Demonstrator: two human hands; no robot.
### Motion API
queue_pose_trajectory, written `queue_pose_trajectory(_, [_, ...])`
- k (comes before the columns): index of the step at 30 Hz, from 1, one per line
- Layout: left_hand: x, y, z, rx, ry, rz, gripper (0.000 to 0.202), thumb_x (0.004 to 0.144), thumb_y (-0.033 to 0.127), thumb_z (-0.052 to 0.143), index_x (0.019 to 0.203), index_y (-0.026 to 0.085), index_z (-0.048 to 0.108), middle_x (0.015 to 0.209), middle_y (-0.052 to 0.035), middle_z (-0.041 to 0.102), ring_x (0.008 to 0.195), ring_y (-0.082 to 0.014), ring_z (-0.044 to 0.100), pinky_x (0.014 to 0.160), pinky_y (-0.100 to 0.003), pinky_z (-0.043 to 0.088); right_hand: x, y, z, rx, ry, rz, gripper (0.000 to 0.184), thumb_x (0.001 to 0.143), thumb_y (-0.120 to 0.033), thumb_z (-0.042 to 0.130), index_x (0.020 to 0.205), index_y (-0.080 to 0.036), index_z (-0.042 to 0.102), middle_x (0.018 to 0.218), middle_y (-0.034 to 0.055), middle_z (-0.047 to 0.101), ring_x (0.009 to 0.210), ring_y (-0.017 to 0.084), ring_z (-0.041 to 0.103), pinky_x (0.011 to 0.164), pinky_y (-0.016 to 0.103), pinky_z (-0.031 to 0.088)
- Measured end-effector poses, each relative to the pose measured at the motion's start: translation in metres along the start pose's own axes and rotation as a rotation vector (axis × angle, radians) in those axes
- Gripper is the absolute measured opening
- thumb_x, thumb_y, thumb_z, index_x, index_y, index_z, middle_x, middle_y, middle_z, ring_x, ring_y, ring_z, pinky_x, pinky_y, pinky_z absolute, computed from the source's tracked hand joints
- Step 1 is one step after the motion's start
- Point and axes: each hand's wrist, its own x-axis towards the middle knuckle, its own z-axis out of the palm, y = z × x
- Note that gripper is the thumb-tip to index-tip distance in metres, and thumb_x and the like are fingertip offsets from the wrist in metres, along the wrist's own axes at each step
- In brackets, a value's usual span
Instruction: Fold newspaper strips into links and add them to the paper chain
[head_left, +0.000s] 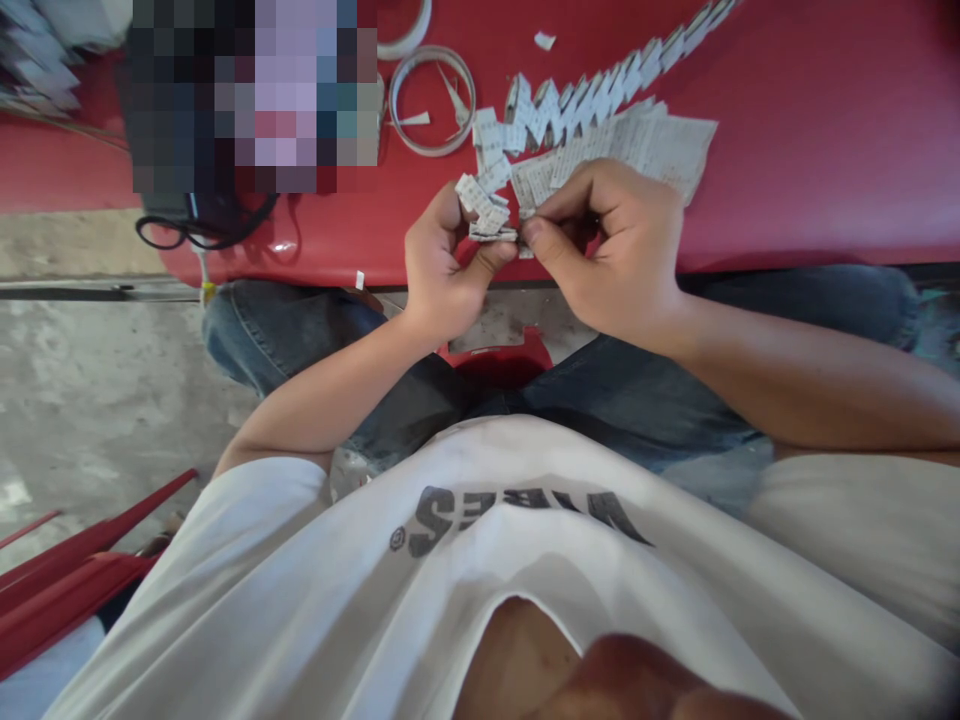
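My left hand [448,268] pinches a short chain of folded printed paper [489,215] between thumb and fingers, above the near edge of the red table [810,170]. Close beside it, my right hand [619,255] is closed, thumb against forefinger, on a small folded paper piece [526,250] at the chain's end. Whether the two papers are joined is hidden by my fingertips. Behind the right hand lies a fanned pile of printed paper strips [637,145]. A long zigzag paper chain [600,98] runs from near my hands toward the back right.
A tape roll [471,112] lies left of the chain, with part of a second roll [421,35] behind. Paper scraps [545,41] are scattered about. A pixelated area covers the back left, near a black loop [154,232]. A red seat [502,362] shows between my knees.
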Motion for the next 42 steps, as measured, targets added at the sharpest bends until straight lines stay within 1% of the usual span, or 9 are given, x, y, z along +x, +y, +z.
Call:
queue_pose_trajectory(4, [-0.002,0.005,0.001,0.025,0.009,-0.119,0.047,0.089,0.070,0.090,0.108,0.029,0.075,0.088,0.0031,0.069,0.082,-0.0142,0.074,0.076,-0.033,0.061,0.000,0.000,0.000,0.024,-0.020,-0.012,0.030,0.109,-0.055,0.077,0.095,-0.030,0.068,0.086,0.0046,0.072,0.076,0.024,0.065,0.073,0.045,0.059])
queue_pose_trajectory(8, [0.001,0.003,0.000,0.012,0.013,-0.023,0.036,0.095,0.059,0.089,0.107,0.028,0.075,0.086,0.0033,0.068,0.079,-0.0127,0.073,0.071,-0.030,0.060,0.004,-0.004,0.001,0.062,0.046,-0.117,0.030,0.107,-0.049,0.081,0.089,-0.029,0.067,0.079,0.0022,0.070,0.066,0.020,0.058,0.063,0.041,0.050])
queue_pose_trajectory(14, [0.006,0.000,0.001,0.054,0.041,0.004,0.041,0.096,0.065,0.085,0.102,0.027,0.071,0.082,0.0037,0.062,0.074,-0.0125,0.071,0.069,-0.030,0.058,0.006,-0.006,-0.001,-0.016,0.054,-0.092,0.032,0.104,-0.048,0.084,0.085,-0.030,0.065,0.077,0.0016,0.069,0.066,0.020,0.056,0.065,0.042,0.052])
queue_pose_trajectory(20, [0.010,0.006,-0.002,0.024,0.041,-0.040,0.039,0.096,0.064,0.087,0.100,0.028,0.071,0.081,0.0035,0.065,0.073,-0.0117,0.068,0.069,-0.029,0.052,0.009,-0.010,-0.007,0.062,0.038,-0.202,0.018,0.102,-0.028,0.083,0.089,-0.028,0.070,0.079,0.0005,0.068,0.067,0.019,0.058,0.065,0.040,0.049])
queue_pose_trajectory(24, [0.012,0.009,-0.006,0.033,0.054,-0.070,0.046,0.087,0.067,0.093,0.101,0.028,0.072,0.084,0.0015,0.070,0.075,-0.0141,0.067,0.070,-0.032,0.051,0.009,-0.014,-0.011,0.001,-0.024,-0.201,0.014,0.103,-0.029,0.078,0.091,-0.029,0.073,0.081,0.0001,0.071,0.070,0.020,0.062,0.069,0.041,0.053])
queue_pose_trajectory(28, [0.010,0.006,-0.006,0.018,0.054,-0.082,0.050,0.086,0.071,0.091,0.103,0.029,0.070,0.086,0.0007,0.070,0.076,-0.0149,0.064,0.072,-0.034,0.050,0.006,-0.013,-0.011,-0.027,-0.034,-0.165,0.019,0.105,-0.040,0.079,0.091,-0.029,0.073,0.080,0.0008,0.071,0.068,0.021,0.062,0.071,0.042,0.056])
queue_pose_trajectory(31, [0.008,-0.001,-0.005,0.015,0.062,-0.034,0.060,0.082,0.083,0.087,0.102,0.029,0.069,0.084,0.0007,0.066,0.075,-0.0146,0.060,0.069,-0.035,0.049,0.005,-0.010,-0.008,-0.013,-0.005,-0.106,0.022,0.105,-0.045,0.082,0.092,-0.030,0.073,0.080,0.0016,0.072,0.067,0.020,0.060,0.067,0.042,0.054])
queue_pose_trajectory(35, [0.004,-0.009,-0.007,0.037,0.039,0.019,0.063,0.082,0.088,0.084,0.100,0.030,0.069,0.083,0.0011,0.061,0.073,-0.0135,0.057,0.065,-0.034,0.046,0.006,-0.009,-0.007,-0.028,-0.006,-0.108,0.019,0.103,-0.040,0.079,0.089,-0.030,0.073,0.077,0.0013,0.071,0.066,0.020,0.060,0.064,0.041,0.053])
queue_pose_trajectory(42, [0.002,-0.007,-0.008,0.119,-0.012,-0.078,0.059,0.088,0.084,0.082,0.101,0.028,0.068,0.086,0.0030,0.059,0.077,-0.0139,0.070,0.075,-0.035,0.056,0.009,-0.010,-0.012,-0.092,-0.067,-0.113,0.022,0.105,-0.041,0.073,0.087,-0.031,0.071,0.078,0.0022,0.069,0.071,0.023,0.062,0.072,0.044,0.054])
